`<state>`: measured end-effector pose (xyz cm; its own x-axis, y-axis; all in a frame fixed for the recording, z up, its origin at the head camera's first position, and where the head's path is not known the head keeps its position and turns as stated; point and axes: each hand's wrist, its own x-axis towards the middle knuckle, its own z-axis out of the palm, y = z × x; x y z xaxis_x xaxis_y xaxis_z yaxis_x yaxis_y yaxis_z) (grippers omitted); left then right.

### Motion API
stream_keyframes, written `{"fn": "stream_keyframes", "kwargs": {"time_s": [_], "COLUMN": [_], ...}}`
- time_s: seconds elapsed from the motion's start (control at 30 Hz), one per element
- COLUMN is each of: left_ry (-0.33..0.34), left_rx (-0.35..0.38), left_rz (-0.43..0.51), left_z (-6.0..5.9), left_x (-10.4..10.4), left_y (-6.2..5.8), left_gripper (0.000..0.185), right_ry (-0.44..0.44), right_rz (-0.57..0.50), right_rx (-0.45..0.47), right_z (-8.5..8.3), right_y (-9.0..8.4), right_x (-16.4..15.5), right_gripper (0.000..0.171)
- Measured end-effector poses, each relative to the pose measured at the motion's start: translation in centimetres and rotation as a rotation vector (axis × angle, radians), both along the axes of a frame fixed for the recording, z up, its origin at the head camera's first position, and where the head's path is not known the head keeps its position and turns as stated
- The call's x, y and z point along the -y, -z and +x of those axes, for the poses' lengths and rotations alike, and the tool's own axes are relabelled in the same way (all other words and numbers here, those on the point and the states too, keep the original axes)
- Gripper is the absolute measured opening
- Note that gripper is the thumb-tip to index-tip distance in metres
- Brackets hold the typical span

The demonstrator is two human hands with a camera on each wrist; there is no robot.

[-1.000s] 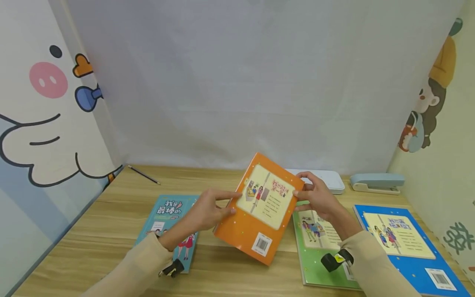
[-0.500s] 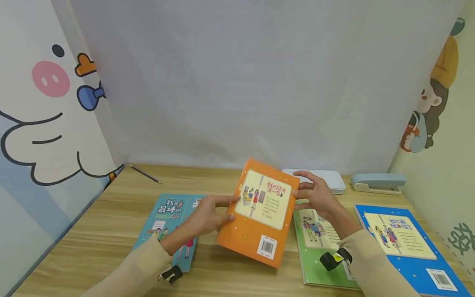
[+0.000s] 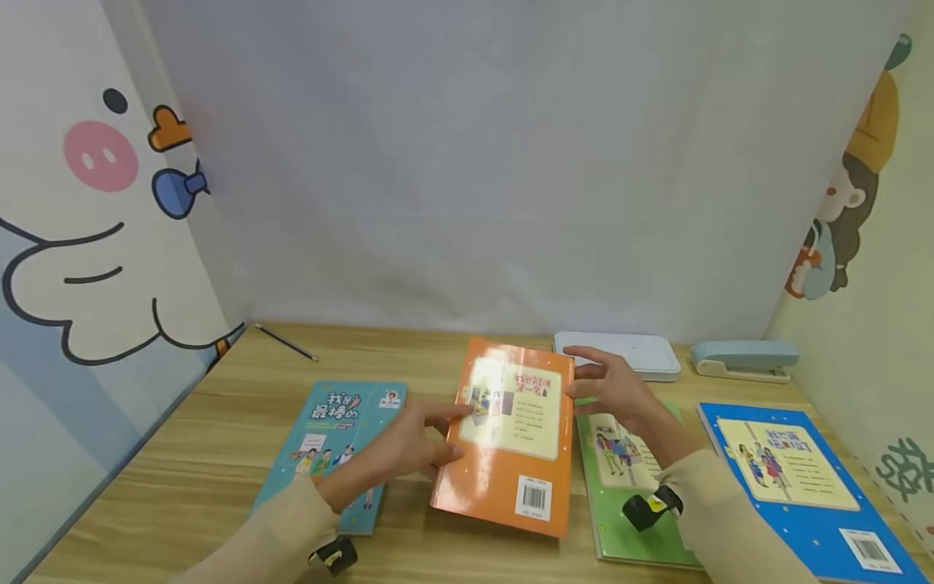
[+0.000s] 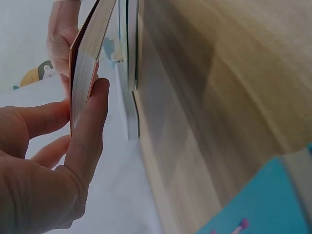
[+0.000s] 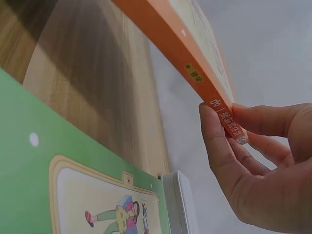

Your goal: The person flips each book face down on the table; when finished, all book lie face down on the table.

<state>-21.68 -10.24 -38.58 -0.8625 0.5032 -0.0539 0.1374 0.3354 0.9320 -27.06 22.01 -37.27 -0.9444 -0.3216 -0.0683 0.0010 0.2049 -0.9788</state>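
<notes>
Lying near the back left corner of the desk [image 3: 182, 478], a thin pencil [image 3: 286, 341] is pointing aslant, and beyond it a cartoon panel [image 3: 58, 203] is standing upright. Nearer to you, a teal book [image 3: 328, 438] is resting flat with white title letters on its cover, and your left forearm is hiding one part of it. Your left hand [image 3: 412, 442], reaching from a beige sleeve [image 3: 270, 527], is pinching the orange book [image 3: 514, 442] by its left edge; in the left wrist view, the page side is standing in the narrow gap between your fingers. The orange book is leaning over the middle of the desk, between the teal book and the green book [image 3: 616, 487], and its back cover is facing you, with some glare shining on it. Whether its lower edge is touching the desk, the views are not letting you tell. Your right hand [image 3: 616, 389] is also holding the orange book with a narrow pinch, near the upper end of the spine, as the right wrist view is showing. Behind this hand a white case [image 3: 653, 357] is lying, and the green book is lying flat, partly under your right forearm in the head view. Farther right, a pale blue stapler [image 3: 744, 354] is sitting just beside the case, and in front of it a blue book [image 3: 803, 478] is resting flat, with its barcode side facing up.
</notes>
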Motion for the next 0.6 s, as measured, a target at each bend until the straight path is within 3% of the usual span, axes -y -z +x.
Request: {"fn": "stream_keyframes", "kwargs": {"time_s": [0.37,0.6], "left_ry": [-0.019,-0.039], "left_rx": [0.106,0.130], "left_rz": [0.016,-0.041], "left_z": [0.5,0.6], "left_x": [0.2,-0.1], "left_y": [1.5,2.0], "left_gripper": [0.060,0.062], "right_ry": [-0.043,-0.046], "right_rz": [0.066,0.114], "right_rx": [0.043,0.070], "right_z": [-0.7,-1.1], "right_y": [1.9,2.7], "right_x": [0.8,1.5], "right_gripper": [0.064,0.065]}}
